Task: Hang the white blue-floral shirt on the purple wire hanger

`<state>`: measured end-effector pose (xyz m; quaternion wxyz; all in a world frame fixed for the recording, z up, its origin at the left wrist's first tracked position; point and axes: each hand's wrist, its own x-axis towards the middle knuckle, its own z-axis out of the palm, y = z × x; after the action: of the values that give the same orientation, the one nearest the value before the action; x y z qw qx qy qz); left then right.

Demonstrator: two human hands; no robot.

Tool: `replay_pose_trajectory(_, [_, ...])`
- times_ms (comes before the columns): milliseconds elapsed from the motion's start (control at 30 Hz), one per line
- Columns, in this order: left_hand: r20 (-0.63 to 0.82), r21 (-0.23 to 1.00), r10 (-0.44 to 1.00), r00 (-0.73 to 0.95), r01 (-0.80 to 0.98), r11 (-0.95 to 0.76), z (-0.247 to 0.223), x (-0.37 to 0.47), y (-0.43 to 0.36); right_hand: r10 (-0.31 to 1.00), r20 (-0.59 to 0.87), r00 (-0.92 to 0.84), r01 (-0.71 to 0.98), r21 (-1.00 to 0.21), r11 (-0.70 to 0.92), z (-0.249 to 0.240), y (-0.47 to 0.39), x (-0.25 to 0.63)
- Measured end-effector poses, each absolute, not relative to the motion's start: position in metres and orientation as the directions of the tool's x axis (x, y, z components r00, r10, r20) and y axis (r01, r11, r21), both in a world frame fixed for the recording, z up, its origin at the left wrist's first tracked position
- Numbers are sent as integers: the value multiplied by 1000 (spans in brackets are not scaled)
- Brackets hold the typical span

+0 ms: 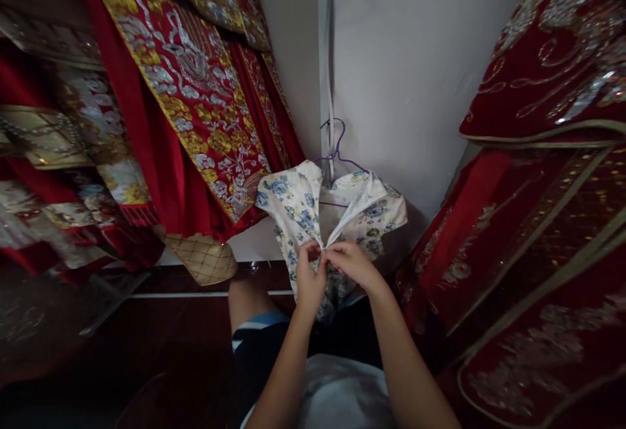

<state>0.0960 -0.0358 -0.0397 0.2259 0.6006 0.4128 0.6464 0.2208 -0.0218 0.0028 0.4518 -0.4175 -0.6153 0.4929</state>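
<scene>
A white short-sleeved floral dress [298,210] with blue and yellow flowers hangs in front of me on a purple wire hanger [337,148]. Its opening spreads in a V from the collar and narrows down to my fingers. My left hand [312,279] pinches the fabric at the bottom of this V. Right beside it, my right hand [351,263] is closed on the other edge, fingertips nearly touching the left ones. Whatever fastener lies between the fingertips is too small to make out. My forearms and hands hide part of the dress's lower end.
Red embroidered costumes [190,83] with gold and silver patterns hang on the left. More dark red sequined garments [538,220] hang close on the right. Behind the dress stands a pale wall [405,57] with a thin vertical pipe [326,38]. A metal rack foot [115,302] rests on the floor at left.
</scene>
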Motion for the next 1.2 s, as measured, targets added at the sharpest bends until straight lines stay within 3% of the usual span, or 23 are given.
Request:
replay_pose_trajectory(100, [587,800,802,-108,229,-554,-39,101,-38,963,181,-202,88,-975,202,5,-24,225])
replay_pose_trajectory(300, [591,741,802,86,336,-582,-36,114,-42,949,251,193,-37,-964,263,37,12,242])
replay_pose_trajectory(400, [560,713,812,164,404,-573,-40,123,-44,915,273,299,-94,-945,313,73,42,247])
replay_pose_trajectory(633, [467,720,857,217,469,-511,-46,118,-45,880,376,289,-74,-908,412,106,53,242])
replay_pose_trajectory(767, [538,706,820,196,426,-566,-8,104,-21,892,377,250,-88,-908,409,94,34,240])
replay_pose_trajectory(900, [745,561,649,155,382,-735,62,102,10,880,420,222,-31,-899,437,94,18,242])
replay_pose_trajectory(1000, [808,383,539,240,482,-788,101,106,26,860,475,186,21,-877,480,100,17,245])
replay_pose_trajectory(1100, [808,244,491,325,573,-782,117,107,32,815,541,208,129,-841,526,96,26,245])
replay_pose_trajectory(1200, [863,211,416,288,544,-812,123,102,32,774,577,260,247,-815,524,76,38,240])
